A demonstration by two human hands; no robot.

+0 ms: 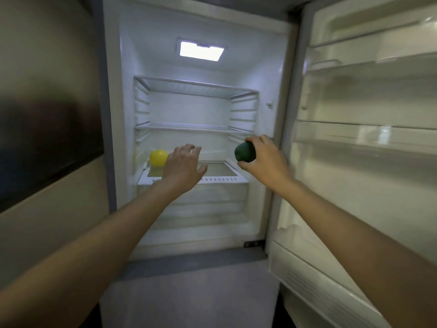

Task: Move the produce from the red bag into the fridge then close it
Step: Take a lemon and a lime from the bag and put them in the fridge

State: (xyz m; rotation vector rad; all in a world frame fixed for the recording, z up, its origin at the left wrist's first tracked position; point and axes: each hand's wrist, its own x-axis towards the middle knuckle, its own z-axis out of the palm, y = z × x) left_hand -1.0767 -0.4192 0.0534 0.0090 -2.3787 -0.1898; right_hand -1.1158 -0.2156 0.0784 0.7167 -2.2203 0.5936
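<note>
Right hand [266, 159]: fingers wrapped around dark green produce [245, 151], held in air at right front edge of fridge [111, 138] compartment, level with lowest glass shelf [220, 170]. Left hand [183, 165]: fingers spread apart, empty, palm down, over front left part of same shelf. Yellow produce [158, 158]: resting on shelf at left rear, just beside left hand, well apart from right hand. Two upper shelves bare. Interior light [201, 50] lit. Fridge door [366, 138] swung open at right.
</note>
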